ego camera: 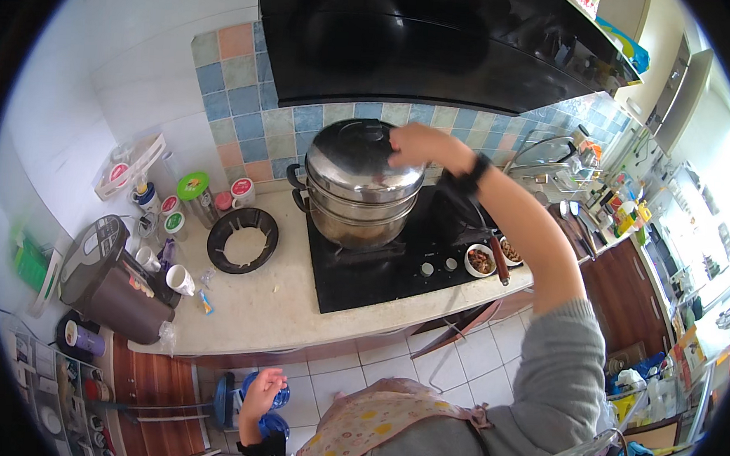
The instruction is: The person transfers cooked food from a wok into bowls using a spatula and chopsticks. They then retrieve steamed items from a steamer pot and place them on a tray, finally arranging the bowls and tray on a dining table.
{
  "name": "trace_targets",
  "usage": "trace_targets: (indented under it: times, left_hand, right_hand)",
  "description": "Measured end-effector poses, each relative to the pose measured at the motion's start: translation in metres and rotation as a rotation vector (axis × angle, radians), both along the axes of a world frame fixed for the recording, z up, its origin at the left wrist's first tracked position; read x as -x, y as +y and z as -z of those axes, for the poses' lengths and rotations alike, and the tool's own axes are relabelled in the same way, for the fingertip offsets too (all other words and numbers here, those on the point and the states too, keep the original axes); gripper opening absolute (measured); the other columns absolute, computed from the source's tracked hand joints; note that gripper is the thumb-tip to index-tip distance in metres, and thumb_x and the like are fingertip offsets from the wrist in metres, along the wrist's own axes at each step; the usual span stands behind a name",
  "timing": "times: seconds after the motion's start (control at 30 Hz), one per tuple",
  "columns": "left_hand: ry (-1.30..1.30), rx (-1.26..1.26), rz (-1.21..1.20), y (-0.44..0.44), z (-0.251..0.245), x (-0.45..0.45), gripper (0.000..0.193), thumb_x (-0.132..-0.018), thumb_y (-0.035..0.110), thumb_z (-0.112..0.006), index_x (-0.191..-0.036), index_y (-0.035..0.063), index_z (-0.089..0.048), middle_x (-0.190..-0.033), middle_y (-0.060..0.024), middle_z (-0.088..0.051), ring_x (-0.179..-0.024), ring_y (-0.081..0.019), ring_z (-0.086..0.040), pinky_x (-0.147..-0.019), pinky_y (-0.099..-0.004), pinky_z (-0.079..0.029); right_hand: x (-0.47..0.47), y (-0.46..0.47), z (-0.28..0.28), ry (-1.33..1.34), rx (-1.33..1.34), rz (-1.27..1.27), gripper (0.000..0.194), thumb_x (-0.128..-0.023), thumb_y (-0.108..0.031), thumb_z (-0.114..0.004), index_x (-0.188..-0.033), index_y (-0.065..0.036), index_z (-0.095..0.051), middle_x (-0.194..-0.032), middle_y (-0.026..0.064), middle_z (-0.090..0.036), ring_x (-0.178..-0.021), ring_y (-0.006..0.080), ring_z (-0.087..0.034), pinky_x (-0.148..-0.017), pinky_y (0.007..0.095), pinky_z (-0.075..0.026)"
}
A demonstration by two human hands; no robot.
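Observation:
A stainless steel steamer pot with stacked tiers stands on the black gas hob. Its domed metal lid is on, topped by a black knob. My right hand is over the right side of the lid, fingers bent, just right of the knob; whether it touches the lid is unclear. My left hand hangs low in front of the counter, empty, its fingers loosely curled and partly apart.
A black wok ring lies left of the hob. Two bowls of chopped food stand beside a wooden-handled pan. A hot water dispenser and white cups are at left. The range hood overhangs the pot.

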State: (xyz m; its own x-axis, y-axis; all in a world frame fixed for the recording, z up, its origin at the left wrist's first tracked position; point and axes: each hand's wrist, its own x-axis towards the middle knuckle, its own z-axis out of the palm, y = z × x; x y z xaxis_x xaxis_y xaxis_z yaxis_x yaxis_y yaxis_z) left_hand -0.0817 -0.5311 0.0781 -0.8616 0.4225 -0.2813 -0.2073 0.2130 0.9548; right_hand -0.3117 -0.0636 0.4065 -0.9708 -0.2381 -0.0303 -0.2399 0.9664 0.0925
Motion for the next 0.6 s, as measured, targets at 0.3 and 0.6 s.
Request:
trace_targets:
  times: [0.3, 0.6]
  left_hand:
    - [-0.124, 0.003, -0.282, -0.05, 0.047, -0.057, 0.028, -0.094, 0.017, -0.055, -0.118, 0.0047, -0.052, -0.104, -0.0091, -0.066, -0.088, -0.0161, -0.065, -0.072, -0.0254, -0.048]
    - [-0.164, -0.014, -0.309, -0.046, 0.038, -0.066, 0.028, -0.095, 0.022, -0.056, -0.12, 0.0089, -0.052, -0.106, -0.0071, -0.065, -0.09, -0.0156, -0.064, -0.073, -0.0263, -0.047]
  right_hand:
    - [0.132, -0.004, 0.02, -0.006, -0.023, 0.129, 0.056, -0.084, -0.052, -0.058, -0.086, 0.004, -0.067, -0.078, 0.0182, -0.067, -0.068, 0.0276, -0.068, -0.058, 0.0391, -0.053]
    - [0.155, -0.003, 0.036, 0.073, 0.047, 0.322, 0.047, -0.072, -0.04, -0.066, -0.096, 0.001, -0.07, -0.104, 0.0214, -0.066, -0.101, 0.0353, -0.063, -0.085, 0.0417, -0.051]
